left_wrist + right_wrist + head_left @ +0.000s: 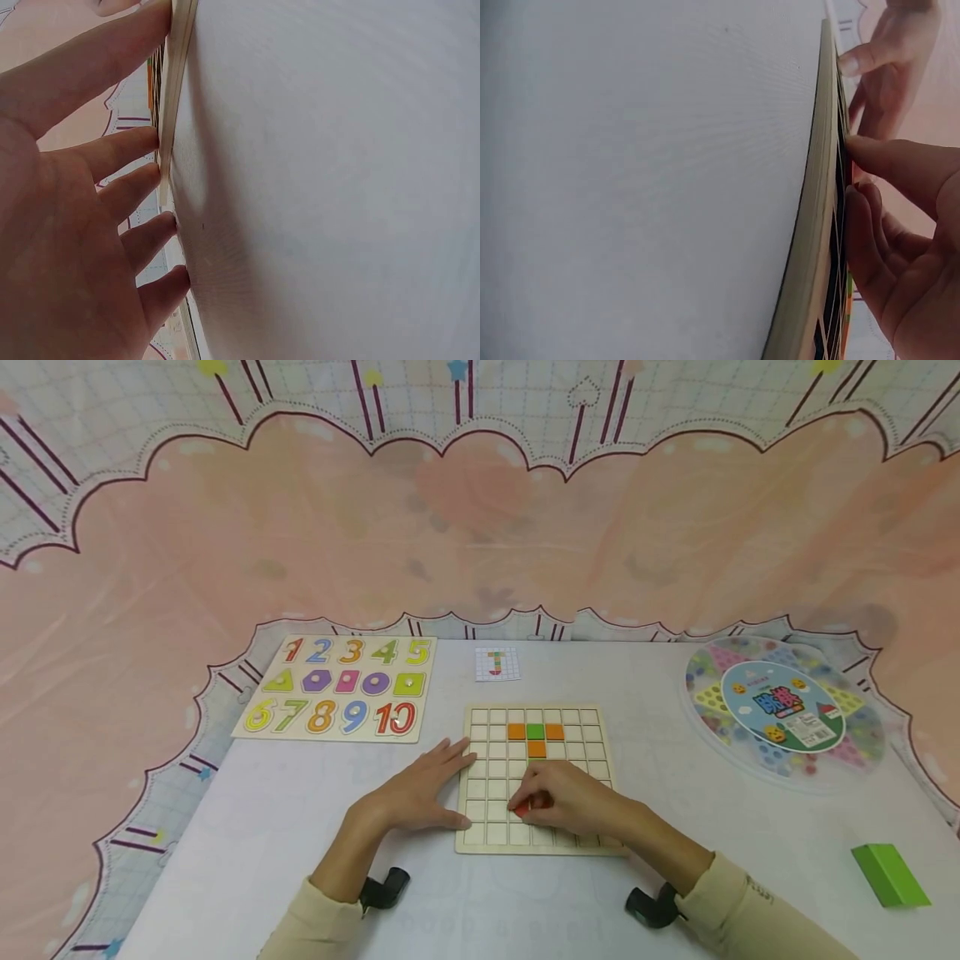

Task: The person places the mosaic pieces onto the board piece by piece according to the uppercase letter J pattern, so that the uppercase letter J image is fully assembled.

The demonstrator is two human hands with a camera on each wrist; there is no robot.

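Observation:
A wooden grid board lies flat on the white table. Near its top, a green square tile sits between two orange ones, and another orange tile lies just below the green. Between thumb and fingers, my right hand pinches a red tile over the board's lower cells; it hides part of the grid. My left hand, fingers spread, touches the board's left edge with its thumb and fingertips. In the left wrist view the left fingers meet the board's wooden edge.
Behind the board lies a small card with a J-shaped pattern of coloured squares. A number and shape puzzle is at the back left. At the back right is a round plastic-looking board with a printed label; a green block stands at the right.

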